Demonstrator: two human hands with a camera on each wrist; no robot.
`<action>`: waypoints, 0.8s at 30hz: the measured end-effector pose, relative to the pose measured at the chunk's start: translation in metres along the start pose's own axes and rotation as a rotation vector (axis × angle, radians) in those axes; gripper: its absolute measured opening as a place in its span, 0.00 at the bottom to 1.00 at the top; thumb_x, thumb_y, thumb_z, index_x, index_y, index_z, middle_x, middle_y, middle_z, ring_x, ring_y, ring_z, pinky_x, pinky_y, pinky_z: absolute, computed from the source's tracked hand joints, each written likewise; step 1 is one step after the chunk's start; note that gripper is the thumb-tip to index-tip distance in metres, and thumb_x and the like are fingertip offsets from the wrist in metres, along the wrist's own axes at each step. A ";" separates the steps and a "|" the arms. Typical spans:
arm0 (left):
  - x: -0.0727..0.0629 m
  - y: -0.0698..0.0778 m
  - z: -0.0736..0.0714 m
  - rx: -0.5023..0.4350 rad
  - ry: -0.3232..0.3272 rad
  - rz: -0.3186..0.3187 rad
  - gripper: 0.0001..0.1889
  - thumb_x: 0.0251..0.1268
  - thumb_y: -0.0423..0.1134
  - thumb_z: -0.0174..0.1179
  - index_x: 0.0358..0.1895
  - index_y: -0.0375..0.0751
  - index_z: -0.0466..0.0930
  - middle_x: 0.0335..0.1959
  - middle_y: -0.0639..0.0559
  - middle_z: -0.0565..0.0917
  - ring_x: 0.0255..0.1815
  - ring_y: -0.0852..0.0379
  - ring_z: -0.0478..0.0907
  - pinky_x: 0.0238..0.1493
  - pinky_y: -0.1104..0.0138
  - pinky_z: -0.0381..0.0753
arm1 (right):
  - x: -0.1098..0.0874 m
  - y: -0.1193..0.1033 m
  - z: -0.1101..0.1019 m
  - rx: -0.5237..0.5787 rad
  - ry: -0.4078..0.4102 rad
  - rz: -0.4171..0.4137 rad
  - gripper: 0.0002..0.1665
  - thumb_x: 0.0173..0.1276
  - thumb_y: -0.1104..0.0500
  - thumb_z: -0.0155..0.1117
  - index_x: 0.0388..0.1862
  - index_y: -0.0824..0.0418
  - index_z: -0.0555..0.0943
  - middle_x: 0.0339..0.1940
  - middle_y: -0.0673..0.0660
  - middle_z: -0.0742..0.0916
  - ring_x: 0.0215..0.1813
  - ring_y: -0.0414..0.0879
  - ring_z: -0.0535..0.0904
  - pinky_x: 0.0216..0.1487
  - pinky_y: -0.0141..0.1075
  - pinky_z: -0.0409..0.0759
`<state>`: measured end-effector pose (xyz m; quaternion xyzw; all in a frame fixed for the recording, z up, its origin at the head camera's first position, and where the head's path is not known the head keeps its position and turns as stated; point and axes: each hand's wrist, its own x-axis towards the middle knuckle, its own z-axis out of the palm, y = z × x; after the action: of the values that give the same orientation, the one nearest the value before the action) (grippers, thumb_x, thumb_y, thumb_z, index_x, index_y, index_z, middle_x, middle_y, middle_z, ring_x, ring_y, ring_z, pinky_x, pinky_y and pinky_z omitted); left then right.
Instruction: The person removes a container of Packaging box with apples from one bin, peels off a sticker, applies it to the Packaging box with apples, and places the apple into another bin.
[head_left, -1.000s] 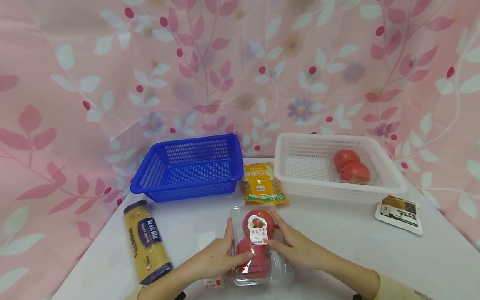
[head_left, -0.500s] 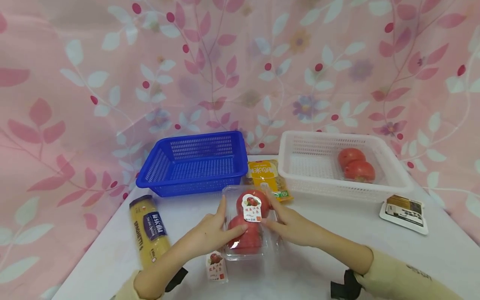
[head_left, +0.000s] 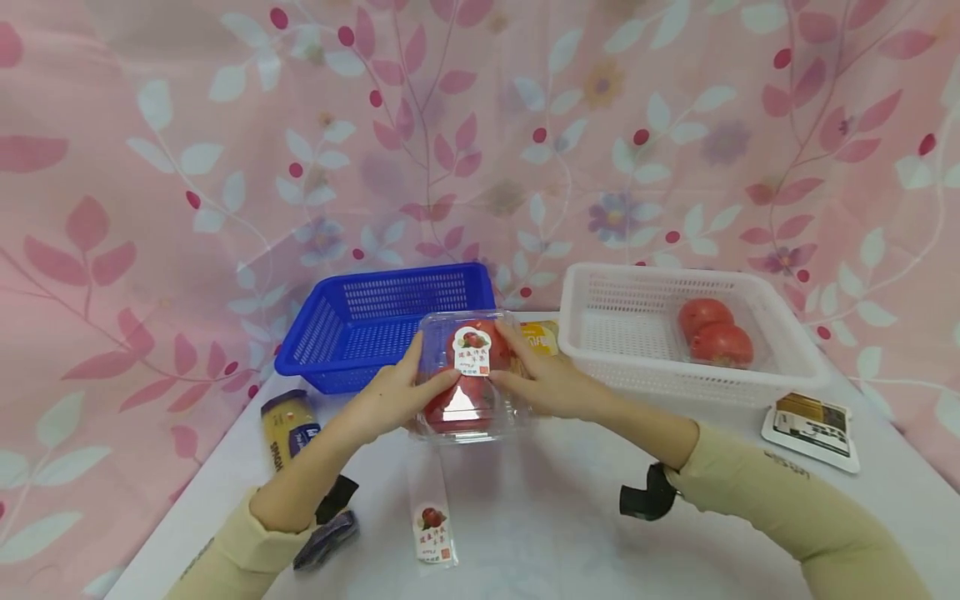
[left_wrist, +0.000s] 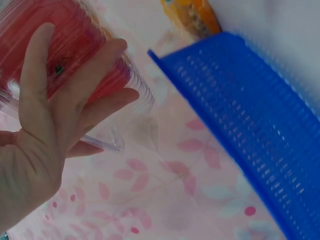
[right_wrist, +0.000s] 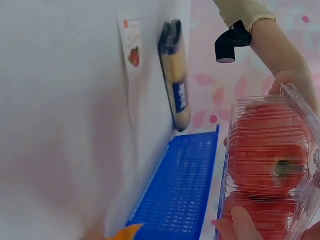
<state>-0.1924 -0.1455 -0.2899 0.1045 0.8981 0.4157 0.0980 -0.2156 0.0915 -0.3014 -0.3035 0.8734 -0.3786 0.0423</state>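
Observation:
Both hands hold a clear plastic box of tomatoes (head_left: 459, 404) in the air, level with the front of the blue basket (head_left: 405, 293). A white label with printed fruit (head_left: 472, 354) is on its lid. My left hand (head_left: 392, 400) grips the left side, thumb over the top; in the left wrist view its fingers (left_wrist: 75, 95) spread along the ridged underside. At the opposite side my right hand (head_left: 547, 382) grips the box, thumb by the label. Its fingertips (right_wrist: 243, 225) press the ridged base in the right wrist view. The box overlaps the basket's near right corner in the head view.
A white basket (head_left: 675, 377) at the right holds another box of tomatoes (head_left: 722, 343). Between the baskets lies a partly hidden yellow packet (head_left: 542, 335). A spaghetti pack (head_left: 287, 421) lies under the left forearm, a label strip (head_left: 432, 533) in front, and a flat white-edged pack (head_left: 813, 427) far right.
Both hands have raised the tomato box off the table and moved it forward and slightly left, toward the blue basket. The label strip beneath is now uncovered, and the yellow packet is mostly hidden.

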 end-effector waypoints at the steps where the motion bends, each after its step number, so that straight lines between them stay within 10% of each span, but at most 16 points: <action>1: 0.002 0.001 -0.004 0.005 0.006 -0.003 0.51 0.57 0.64 0.53 0.73 0.46 0.30 0.60 0.33 0.69 0.51 0.41 0.74 0.34 0.56 0.81 | 0.005 -0.001 -0.001 0.014 -0.006 0.006 0.45 0.66 0.41 0.52 0.74 0.51 0.43 0.64 0.63 0.70 0.60 0.56 0.70 0.57 0.52 0.68; 7: 0.019 0.006 -0.030 0.072 0.038 -0.032 0.51 0.58 0.67 0.47 0.72 0.43 0.29 0.65 0.32 0.61 0.60 0.37 0.66 0.47 0.50 0.75 | 0.037 -0.013 -0.008 0.068 -0.019 0.047 0.45 0.67 0.43 0.52 0.74 0.51 0.43 0.67 0.60 0.66 0.65 0.54 0.64 0.62 0.49 0.64; 24: 0.076 -0.004 -0.075 0.011 0.142 -0.063 0.49 0.59 0.67 0.45 0.73 0.47 0.29 0.68 0.35 0.54 0.53 0.38 0.72 0.29 0.59 0.82 | 0.122 -0.020 -0.018 0.057 0.024 0.189 0.42 0.67 0.38 0.48 0.74 0.43 0.43 0.68 0.56 0.66 0.56 0.54 0.71 0.52 0.46 0.73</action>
<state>-0.2855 -0.1819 -0.2517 0.0469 0.9079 0.4140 0.0466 -0.3097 0.0235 -0.2560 -0.2140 0.8874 -0.4012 0.0757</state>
